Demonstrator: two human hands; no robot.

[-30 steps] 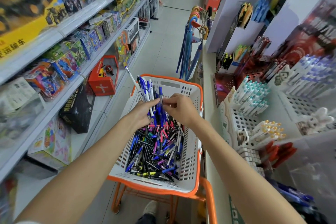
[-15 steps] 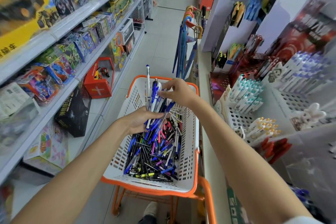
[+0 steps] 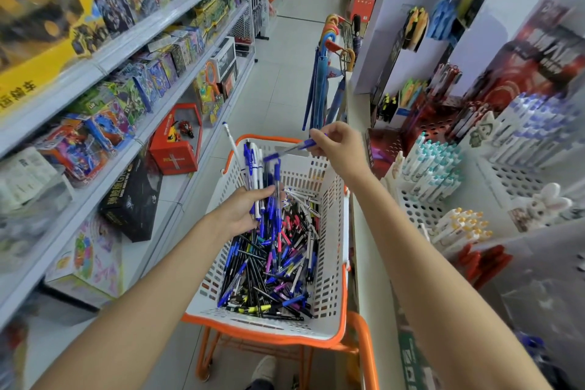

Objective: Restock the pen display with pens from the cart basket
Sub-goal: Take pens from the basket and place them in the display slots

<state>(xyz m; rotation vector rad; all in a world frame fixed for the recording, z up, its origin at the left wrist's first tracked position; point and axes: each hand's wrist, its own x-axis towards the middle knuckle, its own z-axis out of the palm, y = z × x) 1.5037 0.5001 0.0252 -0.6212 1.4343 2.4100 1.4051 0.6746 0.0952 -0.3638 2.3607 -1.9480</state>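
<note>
A white cart basket (image 3: pixel 335 279) with an orange rim holds a heap of loose pens (image 3: pixel 272 266), mostly blue, black and pink. My left hand (image 3: pixel 243 212) grips a bunch of blue and white pens (image 3: pixel 256 168) standing upright over the basket. My right hand (image 3: pixel 340 149) pinches a single blue pen (image 3: pixel 291 149) above the basket's far end, the pen pointing left and down. The pen display (image 3: pixel 443 187) stands to the right on the counter, its white perforated racks holding teal-capped, yellow-capped and purple-capped pens.
Toy shelves (image 3: pixel 95 79) line the left side of the aisle. Umbrellas (image 3: pixel 326 73) hang beyond the basket. The orange cart frame (image 3: pixel 364 348) is under the basket. A red pen rack (image 3: pixel 437 127) and red pens (image 3: pixel 481 263) sit on the right counter.
My right hand has pulled one blue pen out of the bunch and lifted it up and to the right. My left hand still holds the rest over the basket.
</note>
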